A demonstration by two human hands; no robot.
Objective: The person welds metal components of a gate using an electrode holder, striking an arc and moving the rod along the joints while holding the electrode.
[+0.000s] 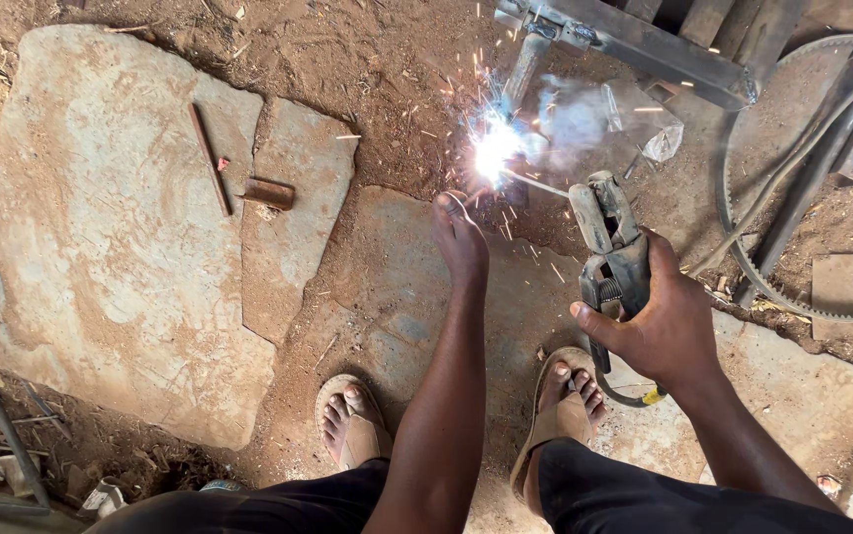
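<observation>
**Here, a weld at the frame's top centre**

The right hand (666,324) was clamped on the electrode holder (609,247), right of centre. Its rod met the metal frame (644,44) at the bright arc (493,148). The left hand (460,237), fingers together, reached beside the sparks, holding nothing.

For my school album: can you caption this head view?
Right hand holds welding clamp; sparks fly near left hand.

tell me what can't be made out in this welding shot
Head view only:
- Weld joint under the arc glare: washed out by light and smoke.
- Steel frame: cut off by the top edge.
- Left hand fingers: whether they touch anything is hidden by the glare.
- Right hand: electrode holder handle covered by its grip.
</observation>
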